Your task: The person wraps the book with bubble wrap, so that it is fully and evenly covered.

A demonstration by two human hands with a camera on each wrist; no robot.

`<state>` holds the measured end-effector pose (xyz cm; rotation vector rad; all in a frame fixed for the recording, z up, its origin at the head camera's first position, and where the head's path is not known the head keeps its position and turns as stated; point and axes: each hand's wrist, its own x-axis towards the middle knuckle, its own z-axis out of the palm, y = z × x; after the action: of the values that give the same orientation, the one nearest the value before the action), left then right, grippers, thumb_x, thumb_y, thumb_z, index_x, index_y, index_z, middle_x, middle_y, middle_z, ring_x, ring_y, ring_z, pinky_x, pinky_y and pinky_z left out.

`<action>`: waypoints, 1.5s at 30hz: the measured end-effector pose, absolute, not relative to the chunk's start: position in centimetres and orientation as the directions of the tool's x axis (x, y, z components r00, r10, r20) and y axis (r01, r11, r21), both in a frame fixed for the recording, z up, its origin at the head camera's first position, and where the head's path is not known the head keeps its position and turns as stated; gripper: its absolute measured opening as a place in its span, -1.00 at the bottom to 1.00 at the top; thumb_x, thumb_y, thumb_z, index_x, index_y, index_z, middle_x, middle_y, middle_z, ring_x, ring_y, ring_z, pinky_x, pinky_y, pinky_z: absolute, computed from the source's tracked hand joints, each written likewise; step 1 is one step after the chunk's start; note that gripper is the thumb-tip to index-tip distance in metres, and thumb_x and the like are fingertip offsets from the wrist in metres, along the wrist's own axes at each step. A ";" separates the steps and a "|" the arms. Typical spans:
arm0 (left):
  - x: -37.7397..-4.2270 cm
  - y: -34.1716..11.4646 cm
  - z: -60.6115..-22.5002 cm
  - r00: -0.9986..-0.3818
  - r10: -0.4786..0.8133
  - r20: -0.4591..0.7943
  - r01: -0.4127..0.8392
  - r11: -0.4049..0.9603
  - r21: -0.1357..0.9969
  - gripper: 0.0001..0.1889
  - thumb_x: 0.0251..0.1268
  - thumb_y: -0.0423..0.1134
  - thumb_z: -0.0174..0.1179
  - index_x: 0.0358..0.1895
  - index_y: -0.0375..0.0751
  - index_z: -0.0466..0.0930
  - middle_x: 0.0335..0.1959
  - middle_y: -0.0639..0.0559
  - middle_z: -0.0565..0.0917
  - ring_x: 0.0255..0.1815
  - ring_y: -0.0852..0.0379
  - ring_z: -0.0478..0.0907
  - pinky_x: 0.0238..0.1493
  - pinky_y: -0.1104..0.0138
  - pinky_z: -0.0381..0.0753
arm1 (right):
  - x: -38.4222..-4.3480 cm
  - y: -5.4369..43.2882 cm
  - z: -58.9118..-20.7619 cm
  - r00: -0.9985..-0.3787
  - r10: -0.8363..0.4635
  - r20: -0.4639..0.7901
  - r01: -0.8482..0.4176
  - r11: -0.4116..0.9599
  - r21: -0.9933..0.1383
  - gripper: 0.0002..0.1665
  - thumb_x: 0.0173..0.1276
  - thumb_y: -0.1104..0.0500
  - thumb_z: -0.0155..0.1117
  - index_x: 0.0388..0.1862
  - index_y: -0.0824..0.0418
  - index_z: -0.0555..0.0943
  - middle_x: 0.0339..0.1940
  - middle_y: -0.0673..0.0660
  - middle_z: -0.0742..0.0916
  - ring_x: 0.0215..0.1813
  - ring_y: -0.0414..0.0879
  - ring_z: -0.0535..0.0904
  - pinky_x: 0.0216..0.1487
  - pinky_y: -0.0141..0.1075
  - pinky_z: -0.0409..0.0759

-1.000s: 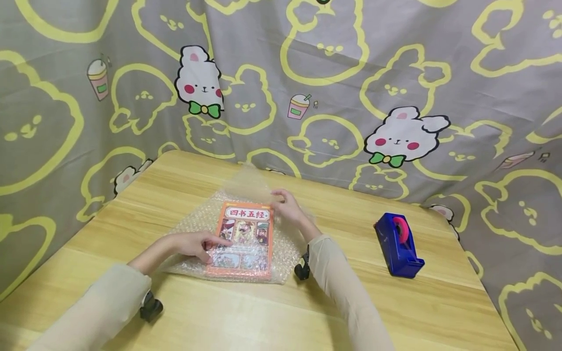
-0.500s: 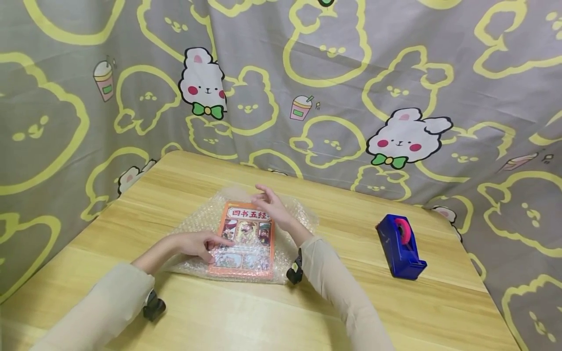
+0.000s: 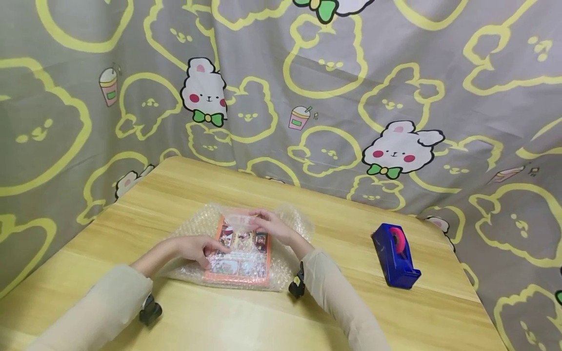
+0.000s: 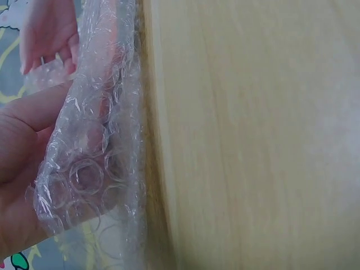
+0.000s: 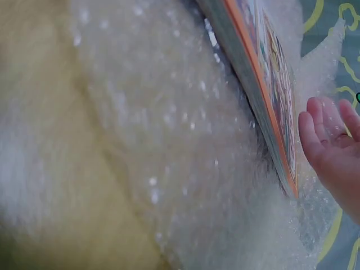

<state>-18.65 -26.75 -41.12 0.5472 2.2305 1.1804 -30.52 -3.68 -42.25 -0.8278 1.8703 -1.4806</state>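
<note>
A comic-style book point(image 3: 243, 241) with an orange border lies face up on a sheet of bubble wrap point(image 3: 193, 226), and clear wrap covers its front. My left hand point(image 3: 193, 247) rests on the wrap at the book's left side, index finger stretched across the cover. Behind a raised fold of bubble wrap point(image 4: 84, 163) in the left wrist view, part of the left hand point(image 4: 22, 152) is hidden. My right hand point(image 3: 274, 226) touches the wrap over the book's upper end, fingers extended. The right wrist view shows the book's page edge and the right hand point(image 5: 337, 157) beyond it.
A blue tape dispenser point(image 3: 395, 258) with a pink roll point(image 3: 398, 240) stands on the right side of the wooden table point(image 3: 210, 321). A grey patterned cloth point(image 3: 259, 48) hangs behind the table and along its sides.
The raised top corner of the bubble wrap has come down over the upper part of the book. My right hand has moved left and down with it. The left hand stays in place.
</note>
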 end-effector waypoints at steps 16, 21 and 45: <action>-19.0 -26.8 -41.2 -0.760 0.595 -0.260 0.117 0.519 0.847 -0.38 -0.16 -0.57 0.22 0.15 -0.39 0.41 -0.59 0.09 0.18 -0.57 0.21 0.12 -0.56 0.51 0.17 | -30.4 -3.5 -41.8 -0.516 -0.826 -0.227 -0.233 0.390 -0.891 -0.54 0.38 0.17 -0.03 0.21 0.33 0.33 0.00 0.23 0.55 0.03 -0.04 0.47 0.12 -0.27 0.44; -19.1 -26.8 -41.2 -0.769 0.583 -0.262 0.117 0.532 0.839 -0.39 -0.16 -0.57 0.23 0.14 -0.40 0.42 -0.59 0.08 0.19 -0.58 0.21 0.14 -0.56 0.51 0.18 | -30.6 -3.4 -41.6 -0.493 -0.833 -0.251 -0.252 0.412 -0.875 -0.52 0.41 0.14 -0.05 0.25 0.31 0.30 0.05 0.21 0.52 0.08 -0.01 0.45 0.16 -0.23 0.41; -18.1 -26.0 -41.0 -0.818 0.525 -0.235 0.206 0.649 0.732 -0.43 -0.07 -0.41 0.26 0.16 -0.26 0.46 -0.59 0.12 0.22 -0.64 0.26 0.16 -0.60 0.51 0.25 | -29.4 -4.4 -42.3 -0.471 -0.848 -0.245 -0.555 0.500 -0.665 -0.26 0.25 0.27 0.19 0.39 0.10 0.19 -0.06 0.11 0.35 -0.05 -0.14 0.36 -0.05 -0.35 0.39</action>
<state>-18.15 -25.97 -40.99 0.5738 2.4382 1.0070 -29.36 -4.42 -42.25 -1.1464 2.1885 -0.6883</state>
